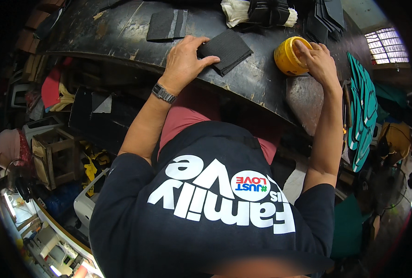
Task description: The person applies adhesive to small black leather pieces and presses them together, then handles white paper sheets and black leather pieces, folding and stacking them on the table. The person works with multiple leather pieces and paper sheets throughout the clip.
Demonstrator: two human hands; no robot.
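A stack of black ribbed fabric pieces (227, 50) lies at a slant on the dark worktable. Beside its left corner is my left hand (183, 61), thumb and forefinger spread apart, the thumb touching the stack's near edge. My right hand (321, 61) grips the rim of a yellow plastic tub (287, 58), with one finger reaching inside over the edge. The tub tilts a little, and its contents are hard to make out. A flat black piece with a grey strip (165, 25) lies to the left, beyond my left hand.
The dark worktable (108, 34) has a worn, curving near edge. At its back sits a bundle of black and cream material (261, 13), with black sheets (326, 21) to the right. Green layered pieces (361, 116) hang at the right; a wooden stool (57, 155) stands left.
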